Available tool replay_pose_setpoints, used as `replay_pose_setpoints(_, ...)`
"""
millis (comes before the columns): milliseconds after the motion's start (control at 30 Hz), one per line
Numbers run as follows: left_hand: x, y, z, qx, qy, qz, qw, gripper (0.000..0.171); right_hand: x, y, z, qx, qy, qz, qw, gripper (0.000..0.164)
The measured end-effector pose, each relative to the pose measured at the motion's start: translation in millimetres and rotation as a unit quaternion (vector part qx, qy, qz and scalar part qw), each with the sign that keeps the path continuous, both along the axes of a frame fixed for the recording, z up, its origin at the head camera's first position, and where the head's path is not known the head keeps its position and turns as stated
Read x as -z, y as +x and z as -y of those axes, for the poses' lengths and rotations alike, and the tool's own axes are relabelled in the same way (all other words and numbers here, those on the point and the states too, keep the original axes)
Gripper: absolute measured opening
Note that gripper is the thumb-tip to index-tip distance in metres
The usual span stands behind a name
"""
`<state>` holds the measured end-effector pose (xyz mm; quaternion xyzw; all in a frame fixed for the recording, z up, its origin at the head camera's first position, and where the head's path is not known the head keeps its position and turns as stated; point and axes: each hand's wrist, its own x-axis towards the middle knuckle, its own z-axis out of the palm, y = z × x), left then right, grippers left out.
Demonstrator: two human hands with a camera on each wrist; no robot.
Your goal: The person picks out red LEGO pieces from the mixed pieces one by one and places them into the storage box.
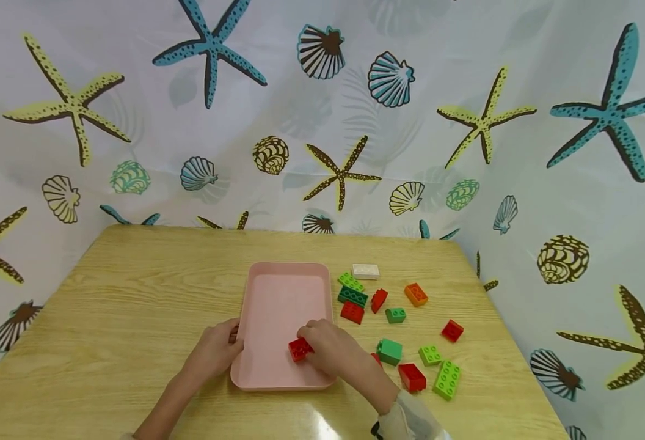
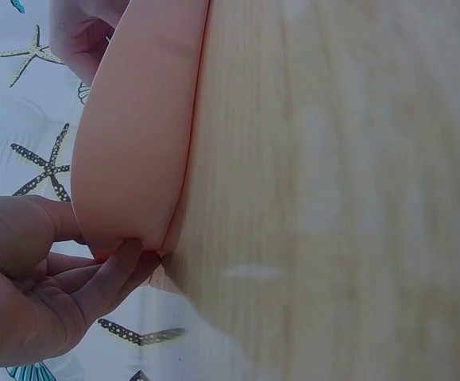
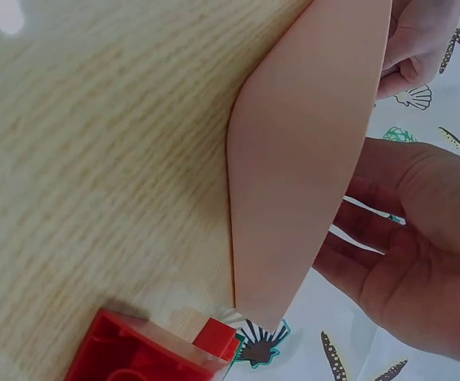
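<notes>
A shallow pink tray [image 1: 284, 299] lies on the wooden table. My left hand [image 1: 212, 349] grips its left side, the thumb at the rim and the fingers against the outer wall, as the left wrist view of that hand [image 2: 35, 278] shows. Over the tray's front right part, my right hand [image 1: 330, 347] pinches a red building brick [image 1: 299, 349] with its studs showing. In the right wrist view the tray wall [image 3: 301, 159] hides that brick and the fingertips of the right hand [image 3: 420, 238].
Right of the tray lie several loose bricks, among them a white one [image 1: 365, 271], an orange one [image 1: 416, 294], a dark green one [image 1: 352, 296], a red one [image 1: 412, 377] and a long light green one [image 1: 446, 379]. A patterned curtain [image 1: 278, 116] hangs behind the table.
</notes>
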<state>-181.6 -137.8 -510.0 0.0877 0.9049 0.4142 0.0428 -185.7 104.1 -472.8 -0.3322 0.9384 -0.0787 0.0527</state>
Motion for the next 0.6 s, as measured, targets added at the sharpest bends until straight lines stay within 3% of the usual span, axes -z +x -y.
replay_pose_setpoints(600, -2.5, 0.7, -2.5, 0.003, 0.0, 0.0, 1.0, 0.041, 7.1, -2.6, -0.5, 0.015, 0.0, 0.027, 1.0, 0.026)
